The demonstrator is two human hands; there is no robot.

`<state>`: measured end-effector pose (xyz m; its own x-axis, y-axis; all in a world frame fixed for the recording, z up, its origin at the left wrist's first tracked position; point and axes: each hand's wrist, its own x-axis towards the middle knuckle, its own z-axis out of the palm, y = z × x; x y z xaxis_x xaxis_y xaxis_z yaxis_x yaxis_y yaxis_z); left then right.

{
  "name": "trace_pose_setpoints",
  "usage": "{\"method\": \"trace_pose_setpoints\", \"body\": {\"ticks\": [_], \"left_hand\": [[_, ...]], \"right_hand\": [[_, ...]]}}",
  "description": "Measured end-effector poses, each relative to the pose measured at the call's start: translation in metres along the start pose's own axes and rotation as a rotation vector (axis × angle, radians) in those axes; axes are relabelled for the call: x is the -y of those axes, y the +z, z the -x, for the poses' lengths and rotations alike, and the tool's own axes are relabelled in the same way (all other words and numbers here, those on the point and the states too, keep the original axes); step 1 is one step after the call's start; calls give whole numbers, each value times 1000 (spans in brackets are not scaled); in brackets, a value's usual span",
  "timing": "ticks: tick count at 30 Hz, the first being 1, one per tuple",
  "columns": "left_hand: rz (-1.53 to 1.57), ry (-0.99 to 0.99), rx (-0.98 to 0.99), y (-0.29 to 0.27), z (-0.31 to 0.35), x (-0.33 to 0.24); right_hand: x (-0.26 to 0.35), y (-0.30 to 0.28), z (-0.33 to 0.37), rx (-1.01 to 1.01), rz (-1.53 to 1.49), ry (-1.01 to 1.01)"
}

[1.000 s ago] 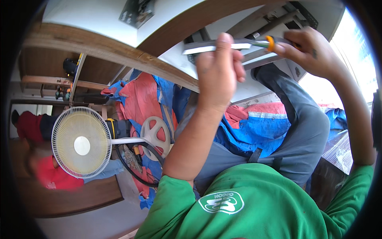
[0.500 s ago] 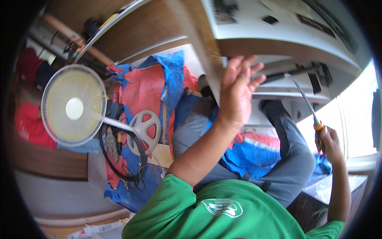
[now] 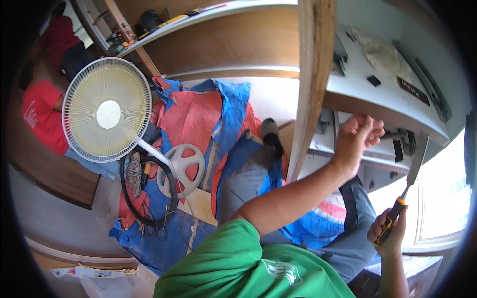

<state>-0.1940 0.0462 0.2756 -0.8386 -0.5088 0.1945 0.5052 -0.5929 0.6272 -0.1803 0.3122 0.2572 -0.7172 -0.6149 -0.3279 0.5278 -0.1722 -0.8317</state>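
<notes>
My right hand [image 3: 389, 229] is wrapped round the yellow-and-black handle of a chisel [image 3: 415, 166]. Its long flat blade points up, the tip close to the front edge of the white shelf board [image 3: 367, 89]. Beside that board's brown front edge is my left hand [image 3: 358, 141], raised, its fingers half curled and slightly apart with nothing seen in them. Whether the fingertips touch the edge I cannot tell. Just behind this hand, dark metal fittings [image 3: 407, 143] sit inside the compartment under the board.
An upright wooden post [image 3: 314, 74] stands left of my left hand. Further left are a white standing fan [image 3: 107, 111], a black hose and crumpled blue-and-red tarpaulin [image 3: 194, 114]. Two people in red are at the far left. A metal rail [image 3: 430, 92] lies on the board.
My left hand has moved right and its spread fingers have curled. The chisel has turned more upright and shows its broad face; my right hand sits lower. The view has shifted too.
</notes>
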Motion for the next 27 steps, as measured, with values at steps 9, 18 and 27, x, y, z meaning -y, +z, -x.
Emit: {"method": "trace_pose_setpoints", "body": {"ticks": [9,18,27], "left_hand": [[-126,-150,96,7,-12,11],[-159,-284,273,23,-8,9],[-616,-287,446,-4,24,8]], "right_hand": [[-46,51,1,-235,-313,-14],[-115,26,-18,-197,-317,-253],[-188,-55,-57,-79,213,-313]]}}
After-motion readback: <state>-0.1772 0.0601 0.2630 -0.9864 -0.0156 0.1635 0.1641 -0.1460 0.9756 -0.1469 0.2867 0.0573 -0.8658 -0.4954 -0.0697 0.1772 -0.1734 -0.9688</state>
